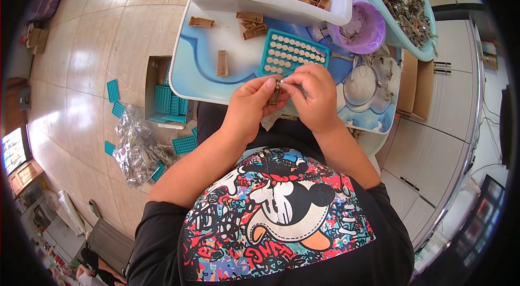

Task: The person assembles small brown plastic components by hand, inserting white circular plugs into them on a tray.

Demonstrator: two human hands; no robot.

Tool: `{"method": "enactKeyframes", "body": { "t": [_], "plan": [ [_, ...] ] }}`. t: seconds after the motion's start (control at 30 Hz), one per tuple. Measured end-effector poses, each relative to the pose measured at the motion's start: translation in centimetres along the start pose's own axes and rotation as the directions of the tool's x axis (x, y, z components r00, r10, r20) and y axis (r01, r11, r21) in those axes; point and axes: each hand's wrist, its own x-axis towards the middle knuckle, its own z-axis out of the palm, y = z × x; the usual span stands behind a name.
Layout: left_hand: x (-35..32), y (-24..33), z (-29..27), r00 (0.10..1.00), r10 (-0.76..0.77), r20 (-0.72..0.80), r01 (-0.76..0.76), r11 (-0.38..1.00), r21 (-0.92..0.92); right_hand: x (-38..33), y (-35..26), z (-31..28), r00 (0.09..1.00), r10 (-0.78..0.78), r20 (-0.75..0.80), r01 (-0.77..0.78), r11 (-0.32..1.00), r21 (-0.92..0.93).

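Just in front of my body, my left hand [245, 106] is closed around a brown plastic casing [275, 96], held upright. At its top end my right hand [314, 94] pinches a small pale piece, too small to name, against the casing. Right behind the hands lies a teal tray [267, 48] with rows of white round pieces. Farther left on the table are a loose brown casing [222, 63], another casing [201, 22] and a small pile of casings [253, 30].
A white bin [260, 5] full of brown casings stands at the table's [181, 77] far side. Beside it are a purple bucket [374, 34] and a teal tub [427, 50] heaped with small wired parts. Leftward on the floor are a cardboard box [157, 83] of teal trays and a plastic bag [132, 148].
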Motion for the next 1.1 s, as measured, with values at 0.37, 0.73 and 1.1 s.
{"method": "enactKeyframes", "body": {
  "t": [0.37,0.73,1.1],
  "plan": [
    [0.1,-0.3,-0.2,1.0,0.006,0.017,-0.006,1.0,-0.022,-0.1,-0.5,0.4,0.998,-0.006,0.068,0.004,0.999,0.039],
    [-1.1,-0.1,0.3,0.995,0.102,-0.02,-0.1,0.992,0.074,-0.8,-1.7,1.2,0.938,0.322,0.126,-0.343,0.913,0.223],
    [-3.1,1.3,-2.6,0.982,0.183,-0.04,-0.182,0.983,0.026,5.9,-1.0,5.2,0.971,-0.142,0.193,0.15,0.988,-0.023]
  ]
}}
